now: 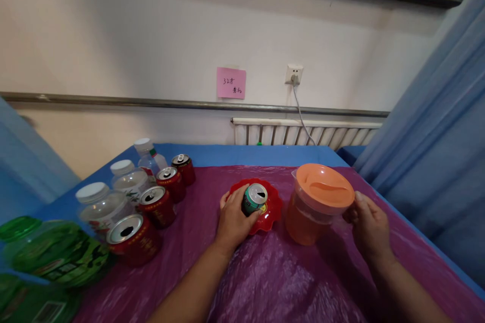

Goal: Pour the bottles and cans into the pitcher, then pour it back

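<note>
My left hand [235,216] is wrapped round a dark green can [254,198] with an opened top. The can is over a red scalloped plate [273,209], near its middle. To the right, my right hand [368,222] grips the handle side of a pitcher [308,217] with an orange lid; the handle itself is mostly hidden by the fingers. The pitcher looks upright, and orange-tinted liquid or plastic shows in its lower part. Purple plastic sheeting [265,272] covers the table under both.
Several red cans [134,242] form a row at the left, beside clear white-capped bottles [104,209]. Green containers [56,252] are at the near left. A blue curtain [435,126] hangs at the right. A radiator [303,131] and wall stand behind the table.
</note>
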